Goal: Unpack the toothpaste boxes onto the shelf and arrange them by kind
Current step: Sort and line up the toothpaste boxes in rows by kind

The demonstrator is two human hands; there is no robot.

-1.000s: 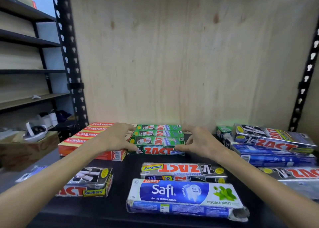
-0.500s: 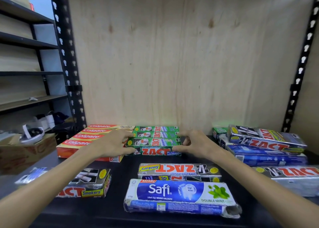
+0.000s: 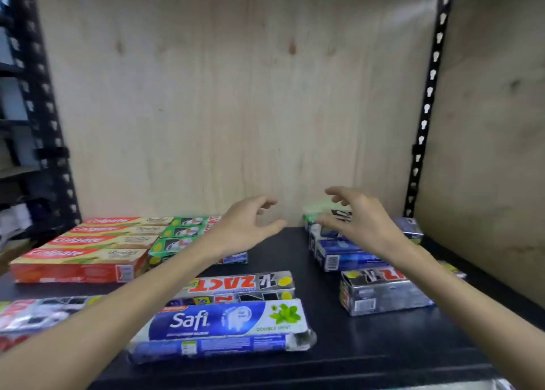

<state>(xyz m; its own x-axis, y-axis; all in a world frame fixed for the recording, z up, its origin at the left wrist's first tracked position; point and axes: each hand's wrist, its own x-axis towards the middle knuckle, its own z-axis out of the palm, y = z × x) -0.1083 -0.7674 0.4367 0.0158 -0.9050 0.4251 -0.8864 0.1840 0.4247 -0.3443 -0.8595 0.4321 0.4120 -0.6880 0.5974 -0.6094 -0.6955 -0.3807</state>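
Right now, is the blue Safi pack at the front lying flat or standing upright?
Lying flat. The Safi pack rests lengthwise on the dark shelf, its printed face turned up, and neither hand touches it.

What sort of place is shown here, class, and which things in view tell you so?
Probably a shop stockroom or store shelving. A black shelf on slotted metal uprights with a plywood back holds sorted retail stock: Colgate boxes, green Zact boxes and a Safi pack.
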